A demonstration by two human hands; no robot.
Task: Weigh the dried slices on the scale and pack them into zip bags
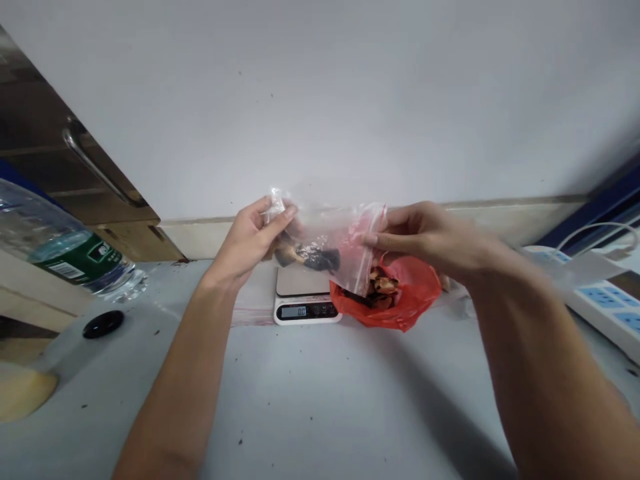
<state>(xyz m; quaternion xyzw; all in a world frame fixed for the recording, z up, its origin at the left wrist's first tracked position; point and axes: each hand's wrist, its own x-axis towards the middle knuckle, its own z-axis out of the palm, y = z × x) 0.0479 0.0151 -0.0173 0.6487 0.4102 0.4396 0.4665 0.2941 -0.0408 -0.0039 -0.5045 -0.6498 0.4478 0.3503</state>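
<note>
A clear zip-lock bag (pixel 320 227) with dark brown and tan dried pieces inside is stretched between my two hands. My left hand (pixel 257 237) pinches its bottom end, beside the dried pieces. At the other end, my right hand (pixel 417 230) grips the bag near its red-lined zip edge. Below the bag sits a white digital kitchen scale (pixel 307 312), partly covered, its display reading about 0.0. To the scale's right lies an opened red plastic bag (pixel 415 293) holding similar brown dried pieces (pixel 385 287).
A large water bottle (pixel 75 247) with a green label stands at the left, near a black oval object (pixel 103 324) and a blurred yellowish thing (pixel 25 393). On the right is a white power strip (pixel 607 300). A wall (pixel 350 100) rises behind the grey table (pixel 310 413).
</note>
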